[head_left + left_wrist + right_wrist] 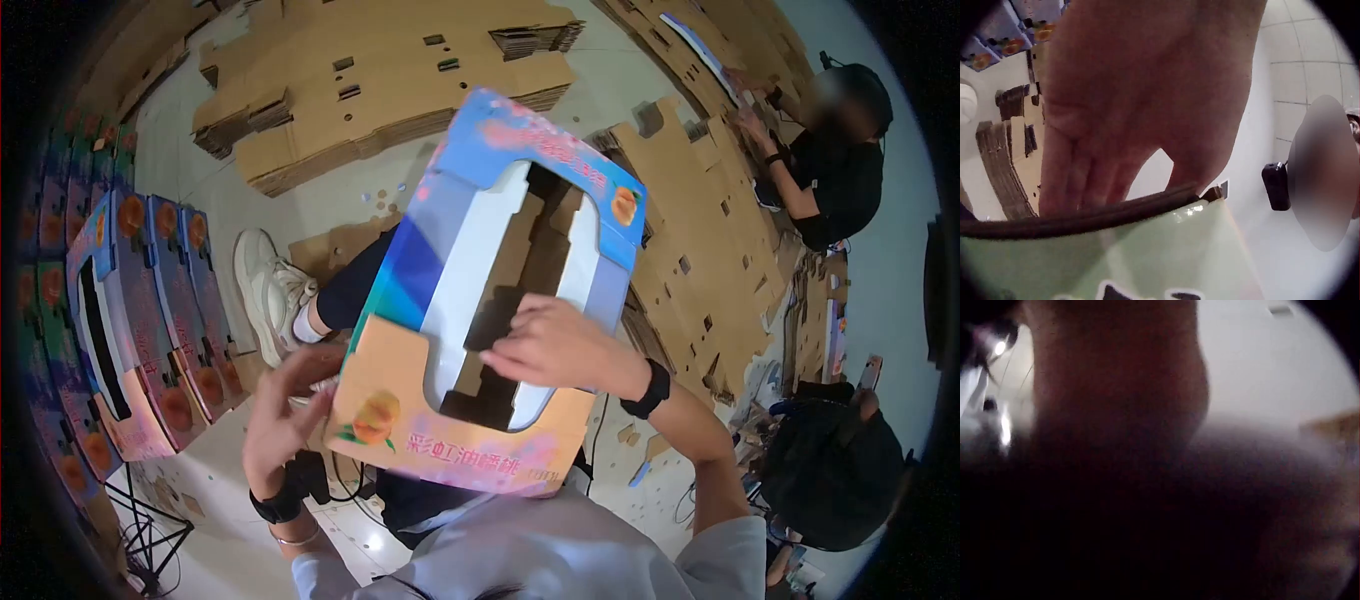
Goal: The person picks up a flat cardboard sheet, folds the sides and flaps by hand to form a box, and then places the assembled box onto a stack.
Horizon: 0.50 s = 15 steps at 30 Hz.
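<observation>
A printed carton (470,430) with peach pictures and pink lettering stands tilted in front of my body in the head view. Its long cut-out shows white inner flaps (480,270) and a brown inside. My left hand (285,410) is at the carton's left edge, its fingers fairly straight. In the left wrist view those fingers (1094,175) pass behind the rim of a green panel (1147,250), thumb tip right at its corner. Over the cut-out is my right hand (560,345), its fingers loosely bent towards the inside with nothing visible in them. The right wrist view is dark and blurred.
Finished-looking printed cartons (150,320) stand in rows at the left. Flat cardboard stacks (390,90) lie ahead, with more cardboard (700,250) on the right. A person in black (840,150) works at the far right. Near my leg is a white shoe (265,290).
</observation>
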Each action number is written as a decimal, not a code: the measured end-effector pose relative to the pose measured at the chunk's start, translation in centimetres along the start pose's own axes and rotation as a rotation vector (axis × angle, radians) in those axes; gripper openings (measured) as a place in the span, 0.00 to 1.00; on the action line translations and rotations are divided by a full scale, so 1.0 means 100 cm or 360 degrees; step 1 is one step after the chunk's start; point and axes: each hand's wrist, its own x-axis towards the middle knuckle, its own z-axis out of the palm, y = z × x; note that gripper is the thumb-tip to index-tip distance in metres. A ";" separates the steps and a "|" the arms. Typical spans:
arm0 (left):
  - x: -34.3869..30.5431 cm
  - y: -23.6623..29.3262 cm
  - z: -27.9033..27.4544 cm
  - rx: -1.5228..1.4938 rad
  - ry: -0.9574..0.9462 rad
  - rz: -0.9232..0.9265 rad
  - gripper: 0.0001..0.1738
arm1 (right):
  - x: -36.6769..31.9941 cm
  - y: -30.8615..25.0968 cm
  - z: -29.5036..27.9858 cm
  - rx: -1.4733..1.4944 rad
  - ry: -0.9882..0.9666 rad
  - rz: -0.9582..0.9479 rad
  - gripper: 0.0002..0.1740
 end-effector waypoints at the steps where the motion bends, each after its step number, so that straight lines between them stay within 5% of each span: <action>1: -0.005 -0.002 0.002 -0.0010 -0.0076 -0.0106 0.26 | 0.000 0.000 0.008 -0.0073 0.0186 -0.0103 0.24; 5: -0.031 -0.008 0.010 -0.0309 -0.0223 -0.0376 0.26 | 0.005 -0.005 -0.011 -0.0354 0.0259 -0.0222 0.25; 8: -0.034 -0.001 0.008 -0.0065 -0.0079 -0.0343 0.25 | 0.010 -0.006 -0.013 -0.0367 0.0242 -0.0519 0.24; 10: -0.016 0.008 0.009 0.0311 0.0495 0.0108 0.18 | 0.014 -0.009 -0.011 -0.0354 0.0289 -0.0629 0.22; 12: 0.021 0.039 0.004 0.0247 0.0702 0.0390 0.15 | 0.012 -0.008 -0.008 -0.0302 0.0260 -0.0519 0.21; 15: 0.073 0.107 0.016 0.0320 0.0505 0.0587 0.15 | 0.004 -0.004 -0.009 -0.0179 0.0340 -0.0327 0.15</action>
